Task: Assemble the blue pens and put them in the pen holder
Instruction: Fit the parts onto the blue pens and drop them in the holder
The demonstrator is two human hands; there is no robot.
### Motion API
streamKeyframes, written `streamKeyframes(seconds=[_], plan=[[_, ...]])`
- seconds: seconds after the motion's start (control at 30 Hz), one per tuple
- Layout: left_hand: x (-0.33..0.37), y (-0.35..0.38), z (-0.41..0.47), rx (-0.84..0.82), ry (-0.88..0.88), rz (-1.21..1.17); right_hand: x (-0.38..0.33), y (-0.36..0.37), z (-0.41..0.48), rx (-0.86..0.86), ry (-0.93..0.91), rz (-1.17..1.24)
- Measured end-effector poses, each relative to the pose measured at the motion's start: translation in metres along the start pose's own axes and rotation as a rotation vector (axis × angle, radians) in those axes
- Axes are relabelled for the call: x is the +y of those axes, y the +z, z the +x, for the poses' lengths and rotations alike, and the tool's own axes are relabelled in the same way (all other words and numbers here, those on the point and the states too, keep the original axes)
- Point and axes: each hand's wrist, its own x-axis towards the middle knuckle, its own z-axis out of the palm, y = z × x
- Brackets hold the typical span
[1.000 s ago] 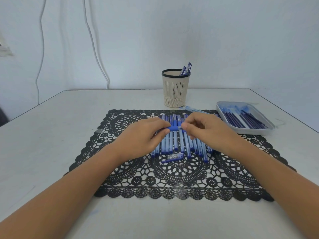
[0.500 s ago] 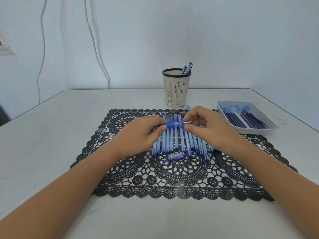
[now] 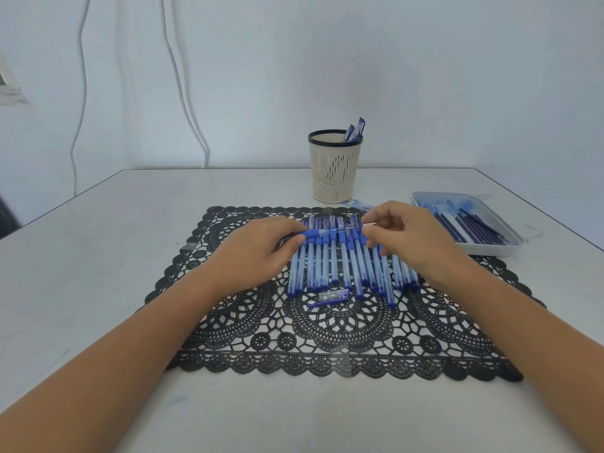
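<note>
Blue plastic crowded the middle of the black lace mat (image 3: pixel 327 338), where a row of pen barrels (image 3: pixel 346 269) lay side by side on the worktop (image 3: pixel 114 256). Above that row the left hand (image 3: pixel 251 253) gripped one pen (image 3: pixel 322 232) crosswise by its dark blue grip section, fingers curled round it. The right hand (image 3: pixel 415 243) pinched what looked like the thin refill poking from the pen's end, though that tip was too small to read clearly.

The step appeared to be seating the refill in the barrel. Doing it well would call for keeping both parts in one straight line and pushing gently along that line — a bend could kink the thin tube. A loose cap (image 3: pixel 330 297) waited at the near edge of the row, towards the front of the mat, ready for closing.

Beyond the mat's far edge stood the pen holder (image 3: pixel 335 171), with a few finished pens (image 3: pixel 355 130) leaning inside. Right of the mat sat a tray (image 3: pixel 490 250) of dark refills (image 3: pixel 470 223). Most of the barrels were not yet assembled.
</note>
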Motion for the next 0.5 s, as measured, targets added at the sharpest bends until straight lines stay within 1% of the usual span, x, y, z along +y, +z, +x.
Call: streamKeyframes(seconds=[0.07, 0.13, 0.2, 0.3, 0.5], plan=[[-0.002, 0.0, 0.0, 0.014, -0.032, 0.013, -0.002, -0.001, -0.002, -0.11, -0.016, -0.068], [-0.004, 0.002, 0.001, 0.029, -0.055, 0.025, -0.006, 0.002, -0.006, -0.258, -0.054, -0.202], [-0.004, 0.003, 0.001, 0.03, -0.056, 0.039, -0.009, 0.009, -0.011, -0.359, -0.103, -0.333], [-0.002, 0.005, 0.001, 0.029, -0.043, 0.044, -0.011, 0.015, -0.015, -0.408, -0.17, -0.467], [0.0, 0.005, 0.0, 0.008, -0.038, 0.039, -0.012, 0.02, -0.017, -0.452, -0.262, -0.577]])
